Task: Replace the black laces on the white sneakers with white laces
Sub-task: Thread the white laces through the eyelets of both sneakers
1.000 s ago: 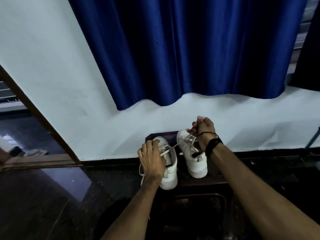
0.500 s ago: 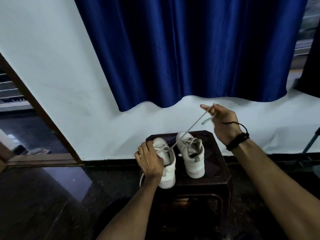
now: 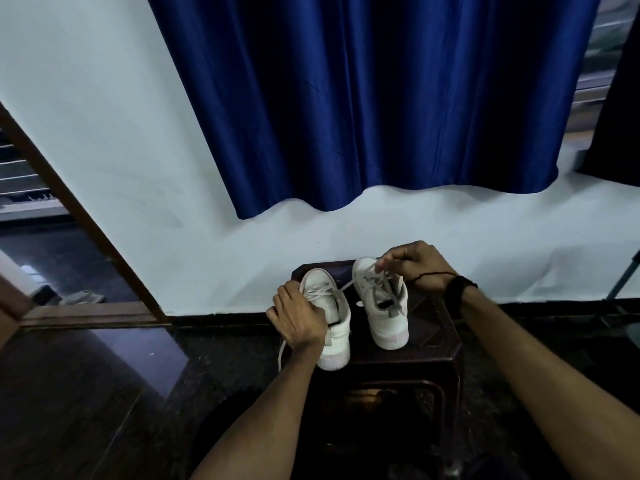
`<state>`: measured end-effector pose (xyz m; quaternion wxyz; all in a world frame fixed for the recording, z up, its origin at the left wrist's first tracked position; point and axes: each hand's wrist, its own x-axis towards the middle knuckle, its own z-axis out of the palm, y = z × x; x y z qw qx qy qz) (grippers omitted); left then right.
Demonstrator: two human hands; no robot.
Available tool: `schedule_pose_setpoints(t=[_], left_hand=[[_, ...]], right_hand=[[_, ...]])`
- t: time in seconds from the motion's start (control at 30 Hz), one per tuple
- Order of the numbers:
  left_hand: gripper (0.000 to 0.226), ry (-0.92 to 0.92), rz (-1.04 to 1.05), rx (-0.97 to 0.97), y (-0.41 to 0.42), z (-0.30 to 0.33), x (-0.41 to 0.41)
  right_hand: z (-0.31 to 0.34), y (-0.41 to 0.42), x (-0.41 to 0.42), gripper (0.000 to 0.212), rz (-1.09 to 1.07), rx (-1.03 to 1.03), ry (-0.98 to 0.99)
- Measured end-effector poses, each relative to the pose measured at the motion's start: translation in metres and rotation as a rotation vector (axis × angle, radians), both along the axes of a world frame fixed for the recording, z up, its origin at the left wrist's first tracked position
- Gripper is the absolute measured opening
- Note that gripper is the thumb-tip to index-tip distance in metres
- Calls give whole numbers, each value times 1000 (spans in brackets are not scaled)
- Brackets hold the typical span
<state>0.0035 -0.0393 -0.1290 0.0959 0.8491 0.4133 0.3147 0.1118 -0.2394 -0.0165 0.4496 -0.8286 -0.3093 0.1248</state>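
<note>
Two white sneakers stand side by side, heels toward me, on a dark stool [image 3: 446, 344]. My left hand [image 3: 298, 322] grips the left sneaker [image 3: 334, 341] at its side and collar. A white lace [image 3: 320, 291] crosses this shoe's eyelets, and one loose end hangs down past my left wrist. My right hand [image 3: 414, 265] hovers over the toe of the right sneaker [image 3: 386, 320] and pinches a white lace end between its fingertips. White laces run across that shoe's tongue. No black lace is visible.
A white wall with a blue curtain [image 3: 363, 98] rises just behind the stool. A dark glossy floor [image 3: 104, 393] spreads to the left, with a wooden door frame [image 3: 79, 216] there. A thin metal leg [image 3: 623, 275] stands at the far right.
My right hand, which had pulled the lace up and to the right, has come back down to the right sneaker's toe. My left hand has stayed on the left sneaker.
</note>
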Motion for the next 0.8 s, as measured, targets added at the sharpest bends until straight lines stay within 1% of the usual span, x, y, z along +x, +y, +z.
schedule_pose_setpoints(t=[0.07, 0.13, 0.17, 0.2, 0.23, 0.27, 0.3, 0.33, 0.37, 0.43, 0.47, 0.5, 0.53, 0.57, 0.6, 0.63, 0.67, 0.73, 0.8], left_hand=[[50, -18, -11, -18, -1, -2, 0], [50, -25, -11, -39, -1, -1, 0], [49, -30, -8, -62, -2, 0, 1], [46, -39, -4, -103, -2, 1, 2], [42, -45, 0, -158, -2, 3, 2], [37, -34, -10, -225, -3, 7, -1], [32, -4, -30, -289, -3, 12, -4], [32, 47, -50, -343, 0, 17, -8], [41, 117, -69, -398, 4, 23, -12], [71, 258, -100, -564, 19, 35, -22], [81, 265, -111, -642, 28, 41, -27], [83, 205, -114, -718, 37, 47, -32], [74, 88, -116, -801, 44, 54, -37], [59, -36, -116, -920, 48, 61, -40], [43, -154, -130, -1073, 50, 70, -43], [30, -242, -155, -1219, 48, 81, -45], [21, -306, -187, -1348, 43, 94, -47], [15, -416, -251, -1565, 31, 114, -49], [15, -526, -269, -1668, 24, 127, -49]], right_hand=[[-14, 2, -6, 13, 33, 194, 31], [-22, 12, -15, 21, 67, 344, 225], [-23, 17, -20, 28, 73, 334, 305], [-24, 21, -23, 32, 81, 276, 322], [-27, 24, -23, 32, 91, 122, 234], [-29, 26, -22, 32, 121, -83, 89], [-31, 28, -23, 36, 136, -310, -96], [-33, 30, -25, 39, 120, -515, -259], [-32, 31, -29, 40, 81, -642, -375], [-31, 34, -36, 39, -25, -740, -500], [-30, 35, -40, 40, -58, -732, -537], [-31, 38, -43, 41, -80, -690, -567], [-32, 41, -46, 40, -83, -570, -576], [-33, 45, -51, 34, -60, -381, -526], [-35, 51, -57, 27, 1, -185, -408], [-34, 58, -67, 22, 84, -58, -259], [-34, 67, -78, 21, 189, 7, -110], [-37, 85, -100, 24, 382, 81, 142], [-45, 97, -119, 24, 485, 189, 366]])
